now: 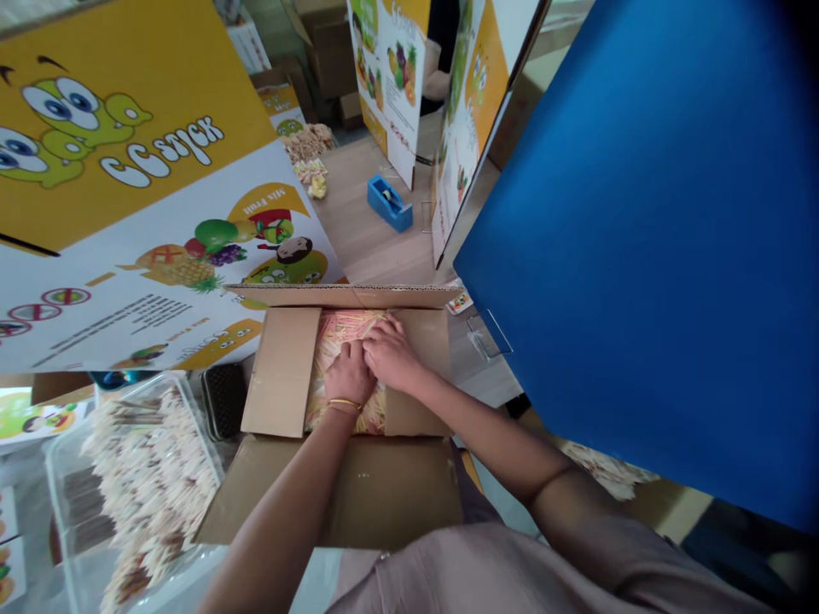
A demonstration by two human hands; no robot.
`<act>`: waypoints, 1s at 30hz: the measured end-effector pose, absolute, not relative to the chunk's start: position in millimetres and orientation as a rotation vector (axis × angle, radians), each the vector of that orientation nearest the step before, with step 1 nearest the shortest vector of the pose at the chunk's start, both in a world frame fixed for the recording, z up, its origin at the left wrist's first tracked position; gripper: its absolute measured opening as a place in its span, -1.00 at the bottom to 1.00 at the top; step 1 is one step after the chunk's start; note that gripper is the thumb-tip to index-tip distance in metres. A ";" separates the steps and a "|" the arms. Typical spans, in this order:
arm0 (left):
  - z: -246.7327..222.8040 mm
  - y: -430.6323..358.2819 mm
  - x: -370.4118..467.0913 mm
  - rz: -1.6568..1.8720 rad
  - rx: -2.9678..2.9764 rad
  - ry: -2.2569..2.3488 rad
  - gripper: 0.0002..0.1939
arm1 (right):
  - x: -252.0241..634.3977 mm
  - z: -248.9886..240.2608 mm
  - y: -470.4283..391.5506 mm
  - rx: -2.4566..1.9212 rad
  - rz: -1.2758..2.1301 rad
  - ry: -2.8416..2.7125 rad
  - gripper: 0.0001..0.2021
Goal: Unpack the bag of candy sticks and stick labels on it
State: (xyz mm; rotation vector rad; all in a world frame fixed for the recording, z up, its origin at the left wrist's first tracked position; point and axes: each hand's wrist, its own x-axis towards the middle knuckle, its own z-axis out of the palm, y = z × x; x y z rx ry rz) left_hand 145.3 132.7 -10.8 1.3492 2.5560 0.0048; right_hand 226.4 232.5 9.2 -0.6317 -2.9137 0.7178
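The left hand (351,373) and right hand (392,351) are bare, as are the forearms (492,435). A thin yellow bracelet (345,402) rings the left wrist, between seven and eight o'clock from the view's centre. Toward six o'clock spreads a top (473,563) of dull greyish-mauve cloth, softly creased; its right sleeve (646,554), near four o'clock, shares that shade and lies in folds.

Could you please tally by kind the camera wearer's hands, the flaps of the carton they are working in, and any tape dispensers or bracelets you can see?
Hands, left hand and right hand: 2
Carton flaps: 4
Blue tape dispenser: 1
Yellow bracelet: 1
Total: 8
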 end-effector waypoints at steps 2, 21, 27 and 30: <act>-6.0 137.3 142.9 -0.044 1.321 2.525 -0.68 | 235.8 11.0 229.2 -0.589 0.721 -2.863 -0.73; 13.0 148.6 144.5 -0.226 1.197 2.606 -0.49 | 283.2 38.4 171.0 -0.410 0.498 -2.936 -0.79; 24.5 149.1 152.1 -0.255 1.251 2.602 -0.53 | 312.9 71.8 188.2 -0.463 0.416 -2.767 -0.72; 21.6 149.7 152.0 -0.229 1.236 2.628 -0.50 | 337.9 83.4 194.0 -0.497 0.600 -2.568 -0.71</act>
